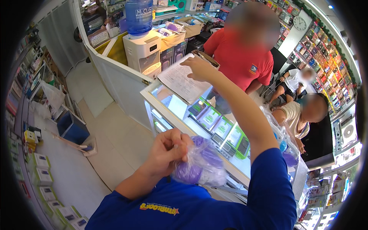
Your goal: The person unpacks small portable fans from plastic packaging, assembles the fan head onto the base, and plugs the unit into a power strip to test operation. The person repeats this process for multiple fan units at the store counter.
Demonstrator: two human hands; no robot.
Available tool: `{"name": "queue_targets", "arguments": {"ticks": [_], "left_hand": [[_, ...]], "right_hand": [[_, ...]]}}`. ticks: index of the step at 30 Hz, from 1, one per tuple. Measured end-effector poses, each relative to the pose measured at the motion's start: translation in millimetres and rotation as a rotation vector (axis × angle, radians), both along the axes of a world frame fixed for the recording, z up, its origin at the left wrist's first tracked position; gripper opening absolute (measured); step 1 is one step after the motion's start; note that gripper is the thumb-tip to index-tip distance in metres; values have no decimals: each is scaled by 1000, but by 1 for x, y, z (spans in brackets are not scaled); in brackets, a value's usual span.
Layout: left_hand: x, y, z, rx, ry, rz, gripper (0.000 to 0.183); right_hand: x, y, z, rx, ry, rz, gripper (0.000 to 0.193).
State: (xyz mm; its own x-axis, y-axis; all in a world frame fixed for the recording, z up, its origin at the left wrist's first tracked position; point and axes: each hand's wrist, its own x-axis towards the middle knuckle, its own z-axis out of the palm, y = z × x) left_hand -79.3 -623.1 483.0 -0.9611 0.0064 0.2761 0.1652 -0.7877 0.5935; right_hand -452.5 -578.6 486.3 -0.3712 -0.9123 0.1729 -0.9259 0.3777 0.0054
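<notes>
My left hand [168,150] is closed round the gathered top of a clear plastic bag [214,163], close to my chest. Rounded purple things [189,172] show through the bag's film, with something whitish beside them; their exact kind I cannot make out. My right arm stretches out over the glass display counter. At its end, my right hand [200,69] has its fingers apart and holds nothing. Below that hand lies an open notebook [180,82] with handwritten pages, on the counter top. Whether the fingers touch the pages I cannot tell.
The glass counter [189,122] holds boxed phones. Across it stands a person in a red shirt [234,48]; other people sit at the right. Another clear bag [281,134] rests on the counter's right part. A water dispenser [142,51] stands beyond the white partition.
</notes>
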Motion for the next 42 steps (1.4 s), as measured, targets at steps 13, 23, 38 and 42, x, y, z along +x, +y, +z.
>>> {"name": "queue_targets", "arguments": {"ticks": [13, 23, 38, 42], "left_hand": [[60, -208, -19, -612, -93, 588, 25], [38, -271, -98, -741, -267, 756, 21], [-18, -303, -131, -655, -279, 778, 18], [-17, -305, -134, -699, -341, 784, 18]], "right_hand": [[-62, -91, 27, 230, -165, 55, 37], [44, 135, -3, -780, -261, -759, 33], [148, 167, -88, -527, 208, -1116, 45], [55, 94, -49, -681, 85, -702, 23]]}}
